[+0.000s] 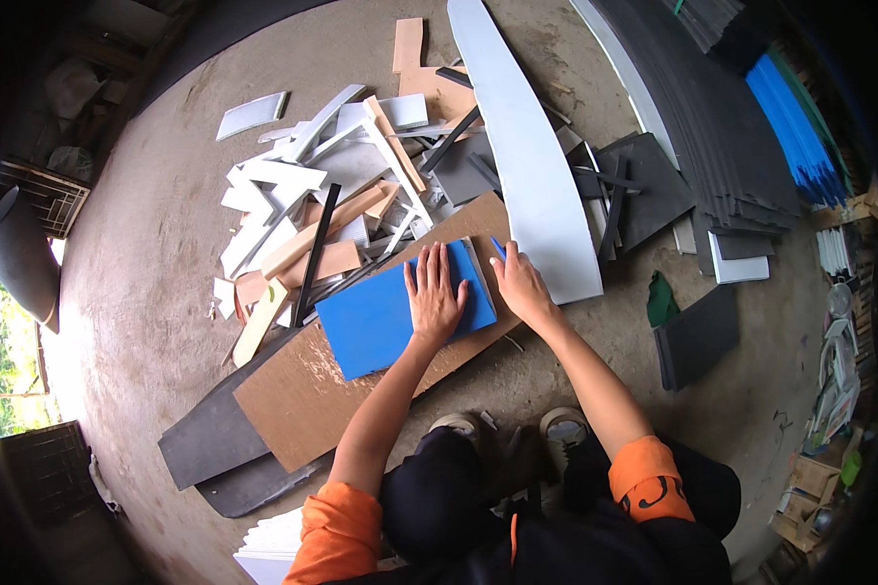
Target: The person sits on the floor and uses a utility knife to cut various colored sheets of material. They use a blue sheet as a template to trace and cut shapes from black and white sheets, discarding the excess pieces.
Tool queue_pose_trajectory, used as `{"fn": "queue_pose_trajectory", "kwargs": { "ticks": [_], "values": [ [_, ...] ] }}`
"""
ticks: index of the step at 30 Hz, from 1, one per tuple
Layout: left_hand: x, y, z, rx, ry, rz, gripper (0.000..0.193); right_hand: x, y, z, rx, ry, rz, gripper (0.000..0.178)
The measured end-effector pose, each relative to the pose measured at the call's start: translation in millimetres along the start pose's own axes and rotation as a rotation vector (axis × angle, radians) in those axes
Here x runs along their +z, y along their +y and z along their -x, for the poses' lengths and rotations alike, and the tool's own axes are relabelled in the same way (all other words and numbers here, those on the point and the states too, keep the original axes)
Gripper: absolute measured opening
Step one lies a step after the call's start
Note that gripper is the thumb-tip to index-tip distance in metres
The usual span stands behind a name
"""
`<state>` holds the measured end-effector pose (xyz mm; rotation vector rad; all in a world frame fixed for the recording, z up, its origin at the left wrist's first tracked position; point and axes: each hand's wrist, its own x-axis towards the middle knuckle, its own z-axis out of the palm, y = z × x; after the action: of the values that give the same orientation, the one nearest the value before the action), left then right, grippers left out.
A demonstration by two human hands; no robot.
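You are laying your left hand (435,300) palm down, fingers slightly spread, on the blue sheet (369,330), which is lying across the brown board (293,409). Just beside the sheet's right edge, you are curling your right hand (524,283) around a slim blue tool (498,247). Both forearms are slanting inward from the sheet's near side.

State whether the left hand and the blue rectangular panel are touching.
Touching. The head view shows the left hand lying palm-down with its fingers spread on top of the blue rectangular panel.
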<state>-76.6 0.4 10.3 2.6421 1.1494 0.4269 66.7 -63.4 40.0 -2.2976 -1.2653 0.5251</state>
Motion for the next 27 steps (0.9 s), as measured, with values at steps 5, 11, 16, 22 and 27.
{"fn": "queue_pose_trajectory", "kwargs": {
  "ticks": [5, 11, 16, 22, 27],
  "values": [
    [8.8, -12.8, -25.9, -0.167, 0.048, 0.006, 0.036, 15.6, -16.1, -3.6, 0.01, -0.196, 0.029, 0.031],
    [14.6, -9.2, -30.6, -0.132, 0.141, -0.009, 0.026, 21.1, -27.2, -11.8, -0.044, -0.156, 0.242, 0.02],
    [14.3, -11.7, -31.2, -0.174, 0.141, -0.043, 0.026, 33.6, -29.3, -18.6, -0.077, -0.117, 0.214, 0.022],
    [15.2, -5.5, -32.9, -0.161, 0.185, -0.043, 0.024, 29.3, -19.9, -21.8, -0.042, -0.21, 0.172, 0.023],
    [15.6, -12.0, -28.4, -0.185, 0.202, -0.09, 0.022, 13.9, -11.7, 63.3, 0.085, -0.382, 0.168, 0.019]
  ]
}}
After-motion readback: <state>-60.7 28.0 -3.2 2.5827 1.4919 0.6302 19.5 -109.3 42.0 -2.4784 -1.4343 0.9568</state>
